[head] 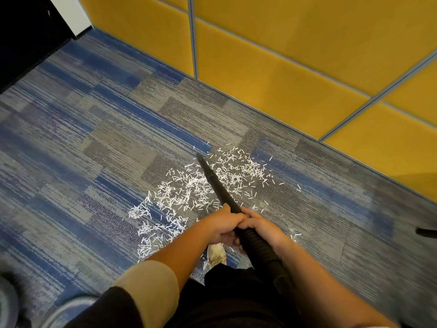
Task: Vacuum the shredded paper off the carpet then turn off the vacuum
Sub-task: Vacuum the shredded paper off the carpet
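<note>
I can read no text, label, brand or number on anything in front of me here.

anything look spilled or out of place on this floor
Yes: white shredded paper lies scattered over the blue-grey carpet, by the yellow wall. Both hands, left hand and right hand, grip the black vacuum tube over it.

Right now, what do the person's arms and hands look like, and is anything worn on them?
Both hands are bare: left hand, right hand. No gloves, rings or watch show. The forearms are uncovered. The left arm has a tan sleeve above the elbow, with dark fabric below it in the picture.
</note>
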`<state>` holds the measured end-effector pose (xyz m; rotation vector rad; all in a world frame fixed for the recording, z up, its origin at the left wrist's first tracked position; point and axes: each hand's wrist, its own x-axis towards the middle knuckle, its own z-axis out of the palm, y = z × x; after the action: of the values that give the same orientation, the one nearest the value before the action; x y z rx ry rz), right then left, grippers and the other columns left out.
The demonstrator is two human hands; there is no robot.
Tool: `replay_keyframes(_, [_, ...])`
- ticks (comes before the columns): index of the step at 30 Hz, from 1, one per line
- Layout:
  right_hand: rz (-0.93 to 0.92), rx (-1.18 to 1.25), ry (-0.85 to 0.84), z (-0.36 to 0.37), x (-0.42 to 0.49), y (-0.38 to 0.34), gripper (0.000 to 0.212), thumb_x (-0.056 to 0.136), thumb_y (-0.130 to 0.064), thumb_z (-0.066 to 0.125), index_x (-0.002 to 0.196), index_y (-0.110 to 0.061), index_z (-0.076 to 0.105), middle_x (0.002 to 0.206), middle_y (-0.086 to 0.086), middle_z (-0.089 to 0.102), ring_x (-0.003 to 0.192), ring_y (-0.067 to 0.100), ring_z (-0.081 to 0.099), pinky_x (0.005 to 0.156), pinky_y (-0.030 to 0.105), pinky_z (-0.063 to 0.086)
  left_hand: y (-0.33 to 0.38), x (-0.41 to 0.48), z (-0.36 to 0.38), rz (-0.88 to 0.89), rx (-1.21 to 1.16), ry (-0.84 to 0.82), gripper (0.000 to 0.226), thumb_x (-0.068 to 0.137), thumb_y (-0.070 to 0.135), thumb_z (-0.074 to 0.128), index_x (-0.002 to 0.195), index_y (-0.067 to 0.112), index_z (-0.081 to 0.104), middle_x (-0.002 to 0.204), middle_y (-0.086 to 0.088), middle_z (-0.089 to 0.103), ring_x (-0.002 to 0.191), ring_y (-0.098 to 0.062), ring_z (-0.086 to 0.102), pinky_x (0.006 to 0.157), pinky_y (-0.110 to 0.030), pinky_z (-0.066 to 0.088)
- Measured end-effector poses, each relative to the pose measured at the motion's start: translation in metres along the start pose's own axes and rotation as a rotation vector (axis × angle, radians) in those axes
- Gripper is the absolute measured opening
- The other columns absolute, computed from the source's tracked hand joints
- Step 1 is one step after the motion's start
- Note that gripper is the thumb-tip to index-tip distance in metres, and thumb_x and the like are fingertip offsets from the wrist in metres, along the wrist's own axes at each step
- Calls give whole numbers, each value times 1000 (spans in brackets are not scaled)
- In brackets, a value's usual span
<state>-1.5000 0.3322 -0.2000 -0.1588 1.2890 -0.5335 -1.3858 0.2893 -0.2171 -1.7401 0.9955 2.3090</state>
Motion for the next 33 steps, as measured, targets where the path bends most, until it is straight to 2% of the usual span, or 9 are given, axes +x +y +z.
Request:
replay_keyframes(2, [-8, 6, -5, -2, -1, -3, 37, 86, 9, 43, 98, -25, 53, 70, 17, 54, 40, 25, 52, 38, 25, 46, 2, 3, 0, -1, 1, 1, 38, 95, 19, 49, 128, 16, 32, 91, -14, 59, 71, -25, 59, 71, -36, 57])
replay_keyframes(6, [5, -7, -14, 2, 5, -8, 39, 86, 9, 44, 101, -26, 50, 74, 19, 55, 39, 25, 55, 38, 27, 47, 4, 2, -5, -8, 17, 24, 38, 96, 20, 48, 130, 16, 31, 78, -10, 56, 51, -17, 54, 45, -23, 51])
replay_keyframes(9, [8, -41, -32, 7, 10, -12, 37, 86, 9, 45, 100, -25, 50, 76, 19, 56, 40, 24, 55, 39, 27, 48, 6, 0, -13, -10, -3, 46, 35, 96, 19, 49, 127, 14, 32, 81, -12, 53, 49, -16, 52, 40, -22, 50])
replay_keyframes(17, [-11, -73, -46, 14, 21, -26, 39, 85, 10, 44, 102, -25, 49, 64, 19, 57, 41, 25, 54, 38, 25, 47, 15, 9, -26, -22, -12, 62, 41, 95, 23, 50, 129, 17, 28, 90, -17, 57, 51, -19, 56, 54, -33, 55])
replay_keyframes(20, [-23, -70, -56, 10, 22, -33, 40, 86, 10, 44, 101, -26, 51, 62, 19, 55, 40, 25, 53, 37, 26, 47, 22, 14, -24, -10, -44, 52, 42, 94, 20, 50, 131, 16, 30, 95, -19, 58, 68, -29, 59, 75, -48, 56])
replay_keyframes(23, [-27, -64, -52, 8, 24, -36, 40, 86, 11, 43, 98, -26, 52, 62, 19, 55, 40, 24, 53, 37, 26, 47, 26, 14, -21, -8, -53, 42, 43, 94, 17, 49, 132, 15, 29, 96, -20, 56, 65, -27, 57, 85, -54, 51])
replay_keyframes(27, [-11, -86, -15, 4, 30, -35, 51, 84, 9, 48, 121, -27, 44, 68, 21, 61, 46, 27, 57, 41, 28, 49, 29, 16, -19, -22, -45, 46, 65, 95, 15, 48, 147, 23, 11, 103, -21, 60, 69, -26, 59, 84, -49, 52])
replay_keyframes(30, [-21, -94, -4, 2, 32, -37, 51, 84, 9, 48, 121, -24, 43, 71, 20, 61, 44, 25, 57, 41, 27, 49, 32, 18, -17, -26, -50, 52, 77, 95, 16, 48, 151, 28, -5, 107, -20, 62, 65, -22, 59, 85, -48, 53])
replay_keyframes(33, [-24, -77, 22, 0, 33, -36, 60, 84, 11, 47, 136, -17, 35, 66, 19, 59, 41, 24, 57, 38, 26, 47, 35, 18, -14, -15, -63, 54, 78, 95, 15, 47, 152, 30, -6, 93, -15, 61, 54, -18, 55, 67, -38, 54])
